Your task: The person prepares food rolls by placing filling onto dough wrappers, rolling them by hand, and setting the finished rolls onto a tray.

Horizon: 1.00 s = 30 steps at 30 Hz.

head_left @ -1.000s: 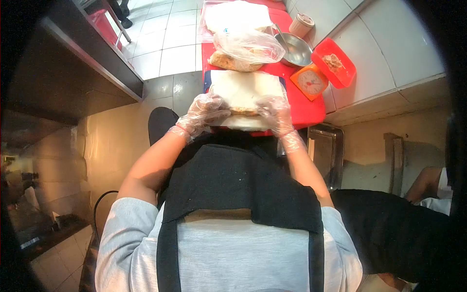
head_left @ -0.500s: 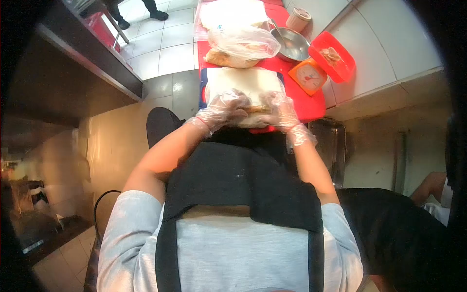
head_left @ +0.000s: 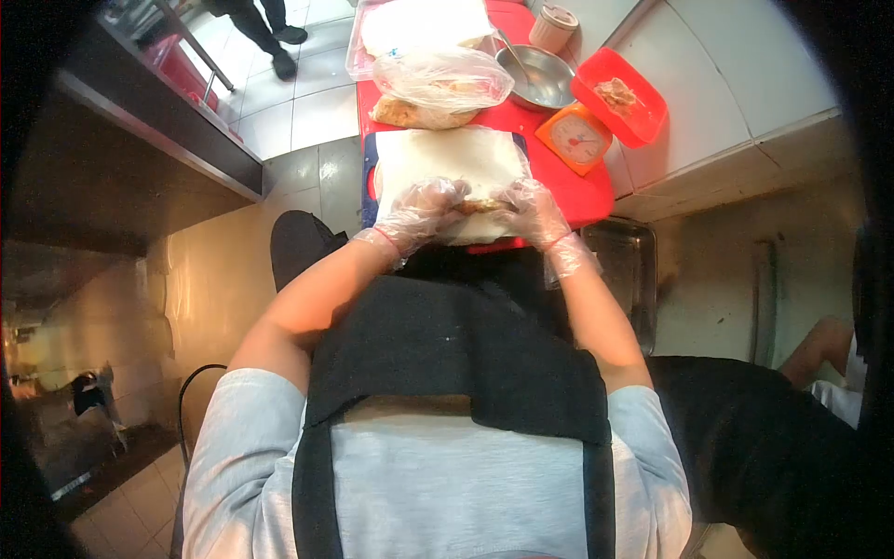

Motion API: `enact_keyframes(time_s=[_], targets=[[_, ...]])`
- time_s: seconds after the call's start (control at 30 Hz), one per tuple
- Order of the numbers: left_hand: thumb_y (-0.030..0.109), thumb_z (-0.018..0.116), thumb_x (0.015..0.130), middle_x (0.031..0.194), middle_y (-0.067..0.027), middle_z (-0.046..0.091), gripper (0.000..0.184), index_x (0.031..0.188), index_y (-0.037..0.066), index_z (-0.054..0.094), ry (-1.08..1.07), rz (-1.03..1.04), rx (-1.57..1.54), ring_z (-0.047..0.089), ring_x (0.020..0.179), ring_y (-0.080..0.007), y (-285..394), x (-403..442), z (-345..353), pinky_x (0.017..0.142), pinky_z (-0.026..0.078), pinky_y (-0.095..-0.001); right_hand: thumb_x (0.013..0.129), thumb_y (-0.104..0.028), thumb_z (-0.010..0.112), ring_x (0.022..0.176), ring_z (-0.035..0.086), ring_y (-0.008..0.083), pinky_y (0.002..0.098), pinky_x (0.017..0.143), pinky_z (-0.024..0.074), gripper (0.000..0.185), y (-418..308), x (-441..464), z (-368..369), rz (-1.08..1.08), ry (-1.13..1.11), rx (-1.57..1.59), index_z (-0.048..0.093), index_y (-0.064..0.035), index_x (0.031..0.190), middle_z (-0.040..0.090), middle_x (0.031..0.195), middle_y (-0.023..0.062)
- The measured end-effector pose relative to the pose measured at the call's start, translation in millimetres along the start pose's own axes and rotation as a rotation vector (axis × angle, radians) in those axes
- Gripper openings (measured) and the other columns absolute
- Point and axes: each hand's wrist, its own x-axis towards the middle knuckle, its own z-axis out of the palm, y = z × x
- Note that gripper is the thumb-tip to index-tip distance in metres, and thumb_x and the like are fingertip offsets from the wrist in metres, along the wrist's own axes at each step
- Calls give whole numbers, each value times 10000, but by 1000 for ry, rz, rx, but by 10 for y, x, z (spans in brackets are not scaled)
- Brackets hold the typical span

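Strip of brown food (head_left: 482, 206), one: crosswise on the near part of the white sheet (head_left: 447, 156), which covers most of the blue board (head_left: 370, 151) on the red tabletop (head_left: 579, 197). Left hand (head_left: 432, 203) and right hand (head_left: 534, 207), gloved, one at either end, fingers curled; firm grip or light touch, we cannot tell. Handling, we judge: even pressure both sides, strip straight, sheet unwrinkled.
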Motion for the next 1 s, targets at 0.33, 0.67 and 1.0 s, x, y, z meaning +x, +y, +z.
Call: enact_keyframes(time_s=[0.33, 0.67, 1.0], targets=[[338, 593, 945, 1101, -135, 693, 332, 1138, 86, 690, -52, -123, -707, 632, 991, -241, 47, 394, 502, 899, 476, -358, 758, -178, 777, 964, 639, 352, 436, 869, 507, 336, 101, -84, -143, -25, -29, 45, 697, -87, 1071, 685, 1006, 142], [124, 756, 823, 1043, -141, 680, 439, 1230, 50, 611, 83, 41, -65, 662, 967, -297, -252, -184, -1, 823, 527, -388, 756, -253, 770, 886, 645, 302, 427, 832, 520, 334, 24, -11, 202, -191, 181, -30, 717, -105, 1051, 665, 910, 110], [196, 769, 817, 990, -153, 699, 454, 1222, 66, 611, 157, 164, 66, 673, 918, -336, -199, -73, 62, 802, 524, -396, 763, -266, 765, 983, 632, 315, 423, 925, 478, 360, -387, 88, 333, -65, 141, -95, 715, -140, 1096, 671, 985, 126]])
